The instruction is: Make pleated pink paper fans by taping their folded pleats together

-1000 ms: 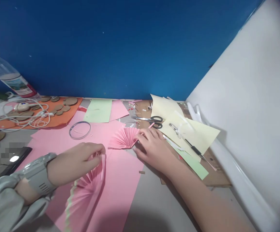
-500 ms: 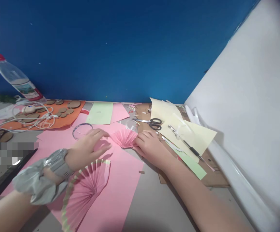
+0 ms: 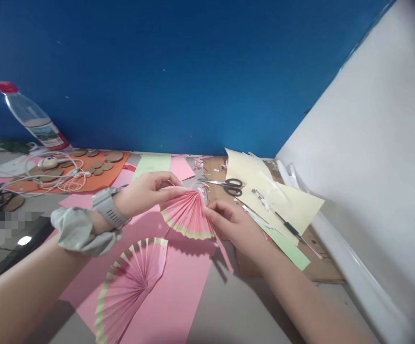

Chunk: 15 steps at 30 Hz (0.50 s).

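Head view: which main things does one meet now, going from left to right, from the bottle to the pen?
Bottle → left hand → held fan → right hand → pen.

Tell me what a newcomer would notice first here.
Probably the pleated pink fan, held up between the left grip and right grip. A second fan lies nearer, on pink paper. Behind rises a blue wall, with a red-capped bottle before it at left.
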Tool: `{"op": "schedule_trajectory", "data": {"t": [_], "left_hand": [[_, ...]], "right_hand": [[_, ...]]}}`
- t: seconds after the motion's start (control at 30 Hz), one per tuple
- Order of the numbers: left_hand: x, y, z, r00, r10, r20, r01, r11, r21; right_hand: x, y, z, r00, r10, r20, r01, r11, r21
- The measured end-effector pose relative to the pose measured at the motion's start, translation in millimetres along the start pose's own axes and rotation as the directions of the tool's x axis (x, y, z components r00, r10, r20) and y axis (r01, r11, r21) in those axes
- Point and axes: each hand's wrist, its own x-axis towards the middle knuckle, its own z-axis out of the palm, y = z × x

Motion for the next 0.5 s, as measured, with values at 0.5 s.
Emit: {"op": "schedule_trajectory", "data": {"t": [0.5], "left_hand": [[-1,18,34.7,0.972,0.043,0.229,-0.06,0.996,0.067]], "right_hand": [[-15,8,6,0.952,0.176,0.252,-0.291,0.778,0.557]]}}
